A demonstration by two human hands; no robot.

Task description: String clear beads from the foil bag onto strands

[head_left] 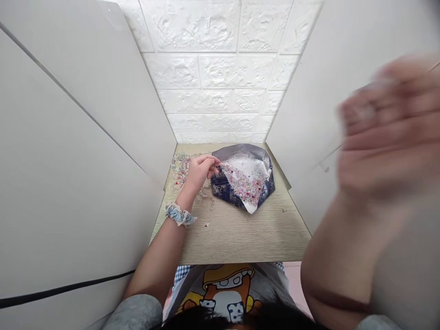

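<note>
My left hand (200,172) is at the left rim of an opened foil-lined bag (223,190), with thumb and forefinger pinched together. What lies between those fingertips is too small to make out. Inside the bag is a heap of small pink, clear and red beads (249,185). Strung beads (180,169) lie in a tangle on the table, left of the bag and partly behind my left hand. High on the right, close to the camera, my right hand (392,128) is blurred with its fingers curled in; anything they hold is hidden.
The small wood-grain table (240,243) stands between two pale side panels (85,137) and a white brick-patterned wall (220,68). Tiny bits (206,225) lie near its front, and another small piece (283,210) is at the right. A black cord (68,288) runs along the lower left.
</note>
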